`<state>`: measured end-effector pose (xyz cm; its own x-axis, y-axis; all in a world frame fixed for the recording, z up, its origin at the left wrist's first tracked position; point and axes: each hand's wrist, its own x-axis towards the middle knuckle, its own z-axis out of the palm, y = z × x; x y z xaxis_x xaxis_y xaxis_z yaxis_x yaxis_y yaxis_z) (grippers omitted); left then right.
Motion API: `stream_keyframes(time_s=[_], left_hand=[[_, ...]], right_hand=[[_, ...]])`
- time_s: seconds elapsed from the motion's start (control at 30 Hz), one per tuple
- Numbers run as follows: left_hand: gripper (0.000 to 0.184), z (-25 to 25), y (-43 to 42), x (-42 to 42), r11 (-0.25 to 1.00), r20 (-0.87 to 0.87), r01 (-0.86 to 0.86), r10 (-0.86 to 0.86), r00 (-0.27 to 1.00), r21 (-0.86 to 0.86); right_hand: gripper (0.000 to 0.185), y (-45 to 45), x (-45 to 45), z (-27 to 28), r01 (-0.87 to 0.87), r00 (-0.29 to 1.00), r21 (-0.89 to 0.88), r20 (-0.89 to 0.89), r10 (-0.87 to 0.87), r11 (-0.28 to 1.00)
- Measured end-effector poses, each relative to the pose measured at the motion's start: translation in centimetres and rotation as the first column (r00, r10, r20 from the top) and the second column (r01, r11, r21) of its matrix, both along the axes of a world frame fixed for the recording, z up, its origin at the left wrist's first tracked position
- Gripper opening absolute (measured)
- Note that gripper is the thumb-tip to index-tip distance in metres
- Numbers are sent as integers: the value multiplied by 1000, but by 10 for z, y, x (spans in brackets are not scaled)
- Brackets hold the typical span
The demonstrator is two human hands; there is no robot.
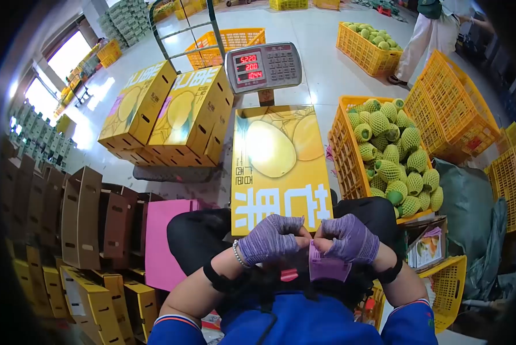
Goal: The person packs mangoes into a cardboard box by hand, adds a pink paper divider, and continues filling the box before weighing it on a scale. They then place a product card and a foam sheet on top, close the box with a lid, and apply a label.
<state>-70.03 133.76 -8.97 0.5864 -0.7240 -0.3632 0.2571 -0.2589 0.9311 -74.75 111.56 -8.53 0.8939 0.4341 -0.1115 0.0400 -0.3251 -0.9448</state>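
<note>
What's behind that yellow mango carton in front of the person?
Behind the mango carton stands a digital scale display with lit red numbers, on a post. The carton covers the post's lower end, so whatever is down there cannot be seen.

Both our arms are bent at the elbow, left forearm point(192, 294) and right forearm point(404, 284) angled inward. Left hand point(273, 238) and right hand point(348, 237) meet in front of our torso point(298, 316), backs up, in purple gloves. Right thumb and fingers are pinched together; left thumb points inward, fingers curled, tip closure unclear. Fingertips nearly touch. Black bands on both wrists, beaded bracelet point(239, 253) on the left. Knees spread, left leg point(193, 237) and right leg point(379, 221) either side.
</note>
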Motion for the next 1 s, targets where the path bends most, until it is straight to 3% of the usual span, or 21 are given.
stream_keyframes(time_s=[0.23, 0.47, 0.53, 0.97, 1.0], left_hand=[[17, 6, -5, 3, 999, -47, 38, -39, 998, -14], [15, 2, -9, 4, 997, 9, 78, -78, 997, -13], [14, 5, -9, 4, 995, -70, 89, -91, 993, -40], [16, 5, -10, 0, 992, -85, 89, -97, 992, -92], [17, 4, -10, -1, 990, -164, 71, -90, 982, -119]], right_hand=[[20, -5, 1, 13, -27, 990, 22, -137, 30, 999], [20, -11, -1, 10, -45, 992, -10, -115, 44, 999], [20, -13, -2, 9, -66, 992, -1, -108, 66, 998], [18, -13, -8, 9, -61, 980, 66, -186, 72, 996], [16, -12, -10, 7, -22, 987, 99, -156, 38, 995]])
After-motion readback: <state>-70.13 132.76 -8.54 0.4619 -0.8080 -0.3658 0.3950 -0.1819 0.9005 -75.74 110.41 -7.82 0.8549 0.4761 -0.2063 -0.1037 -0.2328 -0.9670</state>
